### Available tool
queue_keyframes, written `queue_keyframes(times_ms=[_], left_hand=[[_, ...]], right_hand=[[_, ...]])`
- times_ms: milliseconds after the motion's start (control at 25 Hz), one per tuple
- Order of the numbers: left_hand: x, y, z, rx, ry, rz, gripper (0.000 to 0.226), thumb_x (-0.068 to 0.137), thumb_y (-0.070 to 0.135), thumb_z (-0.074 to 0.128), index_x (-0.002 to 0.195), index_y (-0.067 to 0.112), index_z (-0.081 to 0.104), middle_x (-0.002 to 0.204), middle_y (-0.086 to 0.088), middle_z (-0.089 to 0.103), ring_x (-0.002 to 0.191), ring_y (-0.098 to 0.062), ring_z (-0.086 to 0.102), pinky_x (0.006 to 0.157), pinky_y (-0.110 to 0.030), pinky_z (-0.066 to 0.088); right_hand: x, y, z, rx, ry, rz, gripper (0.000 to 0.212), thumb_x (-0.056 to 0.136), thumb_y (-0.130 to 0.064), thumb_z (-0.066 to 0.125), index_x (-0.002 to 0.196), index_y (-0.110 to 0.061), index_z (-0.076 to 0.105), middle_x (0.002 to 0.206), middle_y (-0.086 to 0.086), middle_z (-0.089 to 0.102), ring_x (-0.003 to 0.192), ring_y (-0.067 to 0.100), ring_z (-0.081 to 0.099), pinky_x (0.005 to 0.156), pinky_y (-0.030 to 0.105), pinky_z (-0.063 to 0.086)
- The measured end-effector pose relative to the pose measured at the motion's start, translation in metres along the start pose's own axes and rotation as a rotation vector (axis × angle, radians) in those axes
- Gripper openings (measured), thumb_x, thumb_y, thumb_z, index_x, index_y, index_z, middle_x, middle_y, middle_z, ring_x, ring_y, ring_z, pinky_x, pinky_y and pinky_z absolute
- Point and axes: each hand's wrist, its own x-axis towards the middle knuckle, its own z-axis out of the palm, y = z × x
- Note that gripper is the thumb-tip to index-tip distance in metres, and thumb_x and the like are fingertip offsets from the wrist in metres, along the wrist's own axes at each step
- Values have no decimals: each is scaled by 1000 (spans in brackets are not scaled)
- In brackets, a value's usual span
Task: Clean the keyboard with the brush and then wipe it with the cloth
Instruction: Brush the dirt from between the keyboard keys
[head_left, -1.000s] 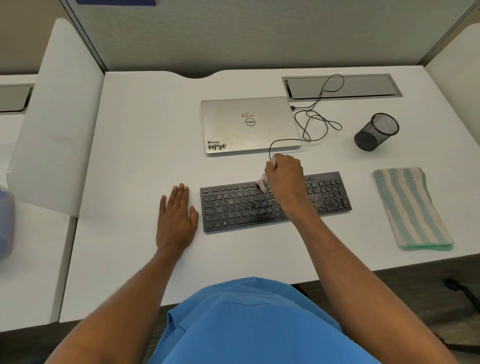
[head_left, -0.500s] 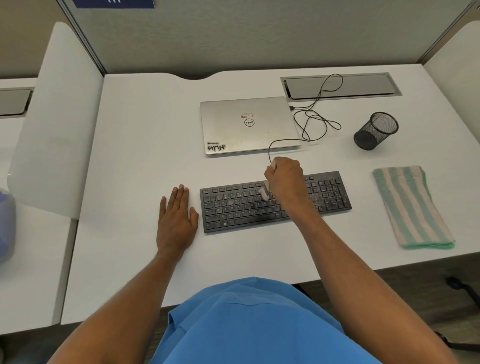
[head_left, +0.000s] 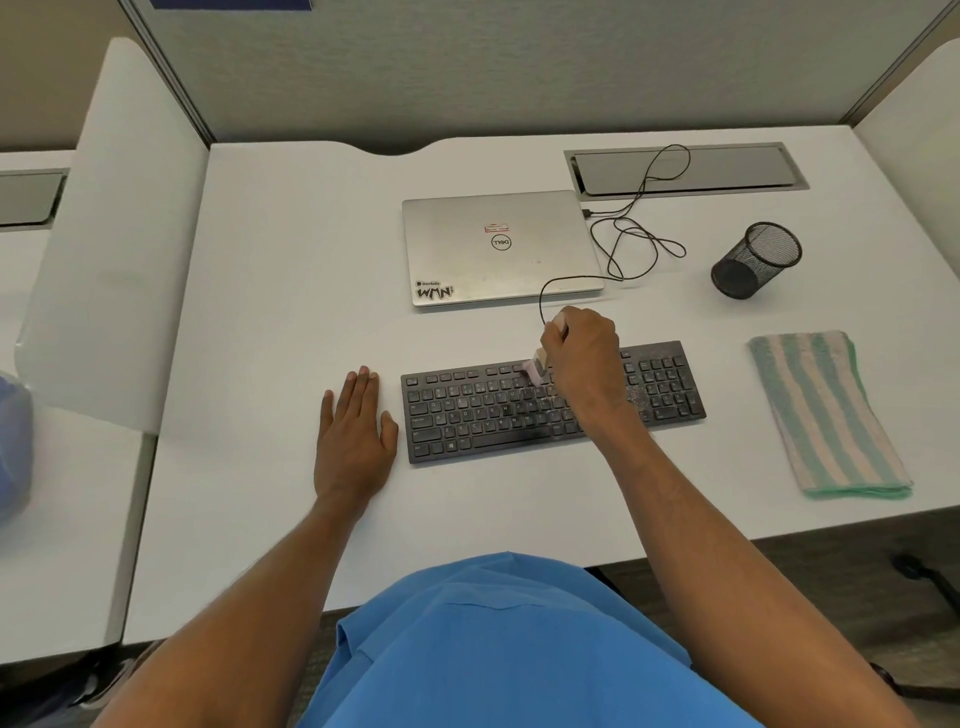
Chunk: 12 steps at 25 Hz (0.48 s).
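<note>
A black keyboard (head_left: 483, 415) lies flat on the white desk, with pale dust specks on its right half. My right hand (head_left: 584, 364) hovers over the keyboard's middle, shut on a small pale brush (head_left: 536, 368) whose bristles touch the upper key rows. My left hand (head_left: 356, 431) rests flat on the desk just left of the keyboard, fingers apart and holding nothing. A folded green-and-cream striped cloth (head_left: 826, 415) lies on the desk to the right of the keyboard.
A closed silver laptop (head_left: 498, 249) sits behind the keyboard, and a thin black cable (head_left: 631, 239) loops from it to the keyboard. A black mesh pen cup (head_left: 756, 260) lies tipped at the back right. A cable tray (head_left: 685, 169) is set into the desk.
My right hand has swept the brush down and back up over the middle keys, ending near the top rows. My left hand and the cloth have stayed put.
</note>
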Motion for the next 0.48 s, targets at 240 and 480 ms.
queue_keyframes(times_ms=[240,480], left_hand=[[0,1,0,-7,-6,-2,67,104,36,29,166,10,29,174,-4,25,163,-14,15,134,-43,5],[0,0,0,-11,-1,-2,68,104,36,28,166,9,30,174,-5,26,162,-15,16,134,-43,6]], right_hand=[[-9,-4,12,-19,3,-27,36,101,-18,51,68,-6,56,67,5,59,55,8,49,47,24,35],[-13,-3,5,19,-47,31,34,100,-13,51,69,-1,56,64,7,59,47,4,53,44,16,37]])
